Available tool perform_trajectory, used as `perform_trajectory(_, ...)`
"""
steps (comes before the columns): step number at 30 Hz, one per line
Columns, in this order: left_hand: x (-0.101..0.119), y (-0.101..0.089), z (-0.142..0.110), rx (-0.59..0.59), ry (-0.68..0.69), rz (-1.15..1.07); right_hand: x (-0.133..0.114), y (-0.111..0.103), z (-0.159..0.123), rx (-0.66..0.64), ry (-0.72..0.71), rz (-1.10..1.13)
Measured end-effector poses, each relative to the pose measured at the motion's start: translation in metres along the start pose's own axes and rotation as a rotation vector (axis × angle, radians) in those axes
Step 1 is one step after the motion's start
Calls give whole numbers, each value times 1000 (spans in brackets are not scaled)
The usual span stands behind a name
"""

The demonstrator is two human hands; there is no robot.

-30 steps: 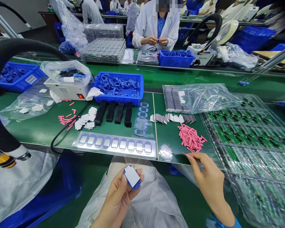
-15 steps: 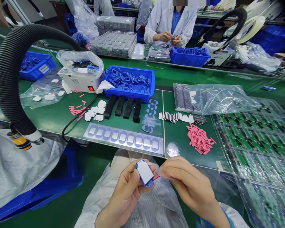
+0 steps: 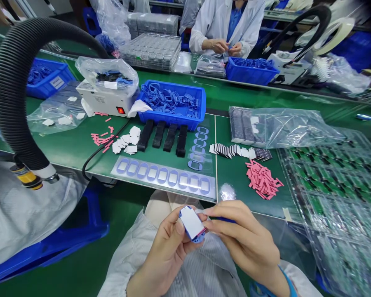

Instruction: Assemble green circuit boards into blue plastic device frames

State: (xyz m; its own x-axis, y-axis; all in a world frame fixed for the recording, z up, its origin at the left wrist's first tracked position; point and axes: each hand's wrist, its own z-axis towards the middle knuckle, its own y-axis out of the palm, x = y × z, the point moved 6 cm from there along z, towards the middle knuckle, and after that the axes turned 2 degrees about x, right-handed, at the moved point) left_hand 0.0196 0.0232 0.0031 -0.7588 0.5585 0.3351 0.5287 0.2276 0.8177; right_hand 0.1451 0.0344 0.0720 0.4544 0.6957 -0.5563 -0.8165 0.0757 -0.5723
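My left hand [image 3: 163, 249] holds a small blue plastic frame [image 3: 191, 223] with a white pad on its face. My right hand [image 3: 244, 239] is up against the frame's right side, its fingertips pinching at the edge. A thin pink strip [image 3: 199, 235] shows at the frame's lower edge, partly hidden by my fingers. The loose pile of pink strips [image 3: 262, 179] lies on the green bench beyond my right hand.
On the bench are a blue bin of frames [image 3: 171, 103], black bars [image 3: 170, 140], a blue-ringed film sheet [image 3: 163, 177] and white pads [image 3: 125, 140]. Trays of green circuit boards [image 3: 327, 185] stand at right. A black hose [image 3: 15, 82] arches at left.
My right hand has risen from the bench edge to the blue frame, with a pink strip at its fingertips. Both hands now meet at the frame, and the view has shifted slightly.
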Motion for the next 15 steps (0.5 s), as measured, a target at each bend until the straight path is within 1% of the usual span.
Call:
perform_trajectory(2, 0, 2, 0, -23, -1, -17, -4, 0, -2, 4, -36, -34)
perform_trajectory(5, 0, 3, 0, -56, 3, -32, -10, 0, -2, 8, -112, -159)
perform_trajectory(7, 0, 2, 0, -54, 3, -34, -13, -1, -1, -3, -152, -227)
perform_trajectory(10, 0, 2, 0, -48, 2, -35, -15, -1, 0, -13, -186, -255)
perform_trajectory(12, 2, 3, 0, -47, 16, -29, -15, 1, -2, -13, -185, -241)
perform_trajectory(13, 3, 4, 0, -46, 26, -22, -14, 3, -4, -7, -162, -219)
perform_trajectory(15, 5, 5, 1, -39, 57, -4, -10, 5, -9, 55, -64, -145)
